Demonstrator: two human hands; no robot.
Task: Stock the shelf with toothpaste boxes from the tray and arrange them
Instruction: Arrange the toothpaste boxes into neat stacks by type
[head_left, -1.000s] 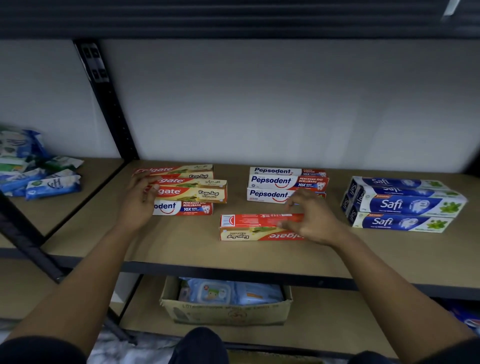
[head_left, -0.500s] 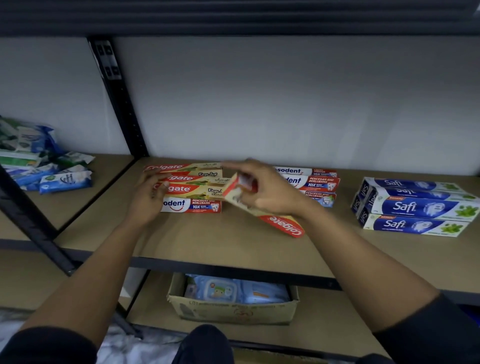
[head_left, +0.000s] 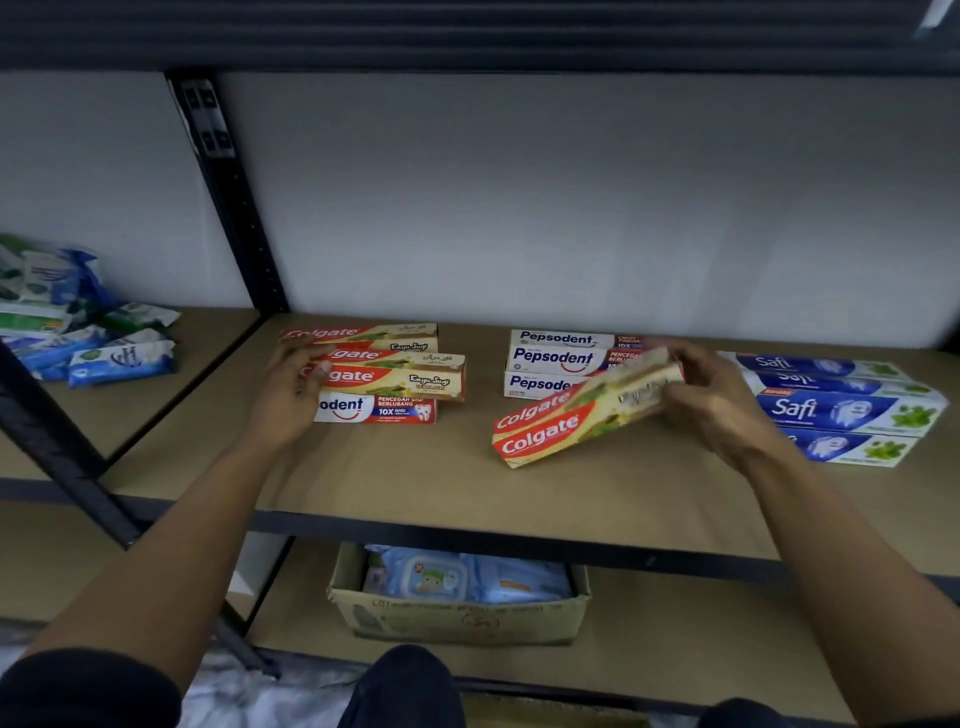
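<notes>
Under the right hand (head_left: 719, 400), fingers closed on one end of a tilted Colgate box (head_left: 582, 418); Pepsodent stack (head_left: 558, 364) just behind could get knocked. Left hand (head_left: 291, 392) lies flat, fingers loose, against the Colgate stack (head_left: 395, 371).

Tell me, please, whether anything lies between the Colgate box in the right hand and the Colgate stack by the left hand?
Nothing visible does. The right hand holds the Colgate box tilted, and only bare shelf separates it from the Colgate stack, whose left end the left hand touches.
</notes>
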